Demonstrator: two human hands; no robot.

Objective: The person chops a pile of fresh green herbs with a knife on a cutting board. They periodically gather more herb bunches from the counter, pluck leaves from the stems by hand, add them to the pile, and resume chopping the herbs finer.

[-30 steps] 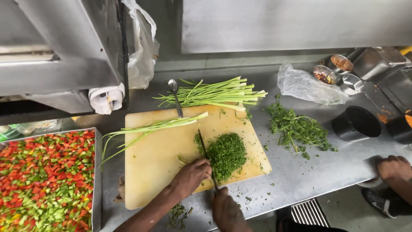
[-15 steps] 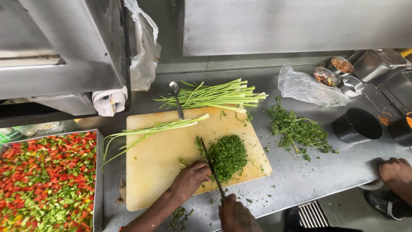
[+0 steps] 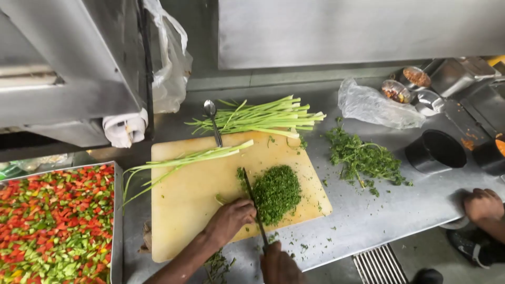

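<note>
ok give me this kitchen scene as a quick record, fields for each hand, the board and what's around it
left hand: rests on the cutting board, fingers against the pile of chopped herbs
right hand: grips the handle of a knife, blade lying on the board beside the pile
on board: long green stalks across the top left
behind board: bundle of green stems, spoon
right of board: loose leafy herbs, black pot
left of board: tray of diced peppers
other person: a hand on the counter edge

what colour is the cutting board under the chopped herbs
Pale yellow; the cutting board shows best in the head view, under the green chopped herbs.
</note>
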